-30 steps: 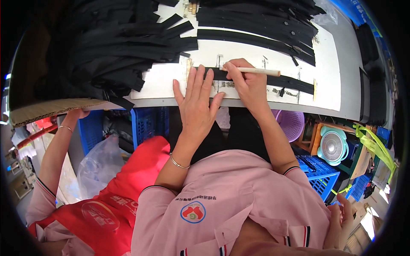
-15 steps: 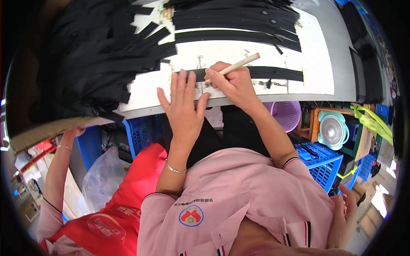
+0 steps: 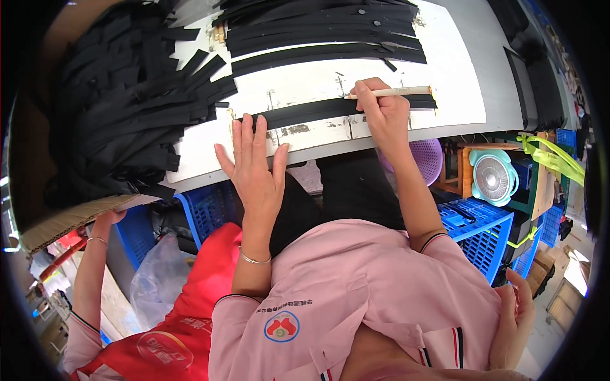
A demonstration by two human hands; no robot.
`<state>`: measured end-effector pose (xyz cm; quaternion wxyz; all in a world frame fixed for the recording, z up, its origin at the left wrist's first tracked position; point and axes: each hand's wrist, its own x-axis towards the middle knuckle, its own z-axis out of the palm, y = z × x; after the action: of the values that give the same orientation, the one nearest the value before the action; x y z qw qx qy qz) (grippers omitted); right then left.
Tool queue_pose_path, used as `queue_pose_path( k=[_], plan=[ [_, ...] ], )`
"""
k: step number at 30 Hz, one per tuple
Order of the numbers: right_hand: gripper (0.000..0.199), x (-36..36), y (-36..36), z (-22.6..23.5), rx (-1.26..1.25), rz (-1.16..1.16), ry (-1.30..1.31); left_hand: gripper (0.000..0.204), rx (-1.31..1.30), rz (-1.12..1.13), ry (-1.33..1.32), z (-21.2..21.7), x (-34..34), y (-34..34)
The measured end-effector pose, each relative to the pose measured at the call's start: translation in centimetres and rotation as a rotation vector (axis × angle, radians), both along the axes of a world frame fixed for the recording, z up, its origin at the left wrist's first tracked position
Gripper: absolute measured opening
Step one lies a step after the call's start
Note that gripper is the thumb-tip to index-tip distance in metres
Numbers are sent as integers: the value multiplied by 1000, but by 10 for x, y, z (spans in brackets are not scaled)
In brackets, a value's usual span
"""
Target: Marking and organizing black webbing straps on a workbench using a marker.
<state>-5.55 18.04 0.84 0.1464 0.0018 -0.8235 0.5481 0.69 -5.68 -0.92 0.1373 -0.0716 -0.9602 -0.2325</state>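
A black fabric strip lies across a white sheet with dark marks on it, on the table in front of me. My left hand rests flat near the strip's left end, fingers stretched out. In my right hand is a white pencil, pinched near its point. The pencil's tip is at the strip's upper edge, around its middle. Beyond it, several more black strips lie in rows on the sheet. To the left is a large heap of black strips.
A cardboard edge borders the heap. Beside me on the left is a person in a red apron, near a clear plastic bag. Below the table at right are a purple basket, a teal fan and a blue crate.
My right hand has moved right along the strip, and the pencil has swung from slanting upward to nearly level. My left hand stays flat at the strip's left end. The view has shifted slightly.
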Motion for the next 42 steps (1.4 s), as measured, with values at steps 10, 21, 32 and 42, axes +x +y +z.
queue_pose_path(
  k=[10, 21, 32, 42],
  plan=[
    [21, -2, 0, -6, 81, 25, -20, 62, 126, -83, 53, 10, -11, 24],
    [21, 1, 4, -9, -45, 18, 37, 9, 389, -192, 167, 3, -50, 88],
    [21, -1, 6, -16, 58, 103, 97, 10, 371, -194, 177, 3, -49, 88],
    [26, 10, 60, 13, -362, -84, 47, 8, 344, -176, 137, 4, -49, 88]
  ],
)
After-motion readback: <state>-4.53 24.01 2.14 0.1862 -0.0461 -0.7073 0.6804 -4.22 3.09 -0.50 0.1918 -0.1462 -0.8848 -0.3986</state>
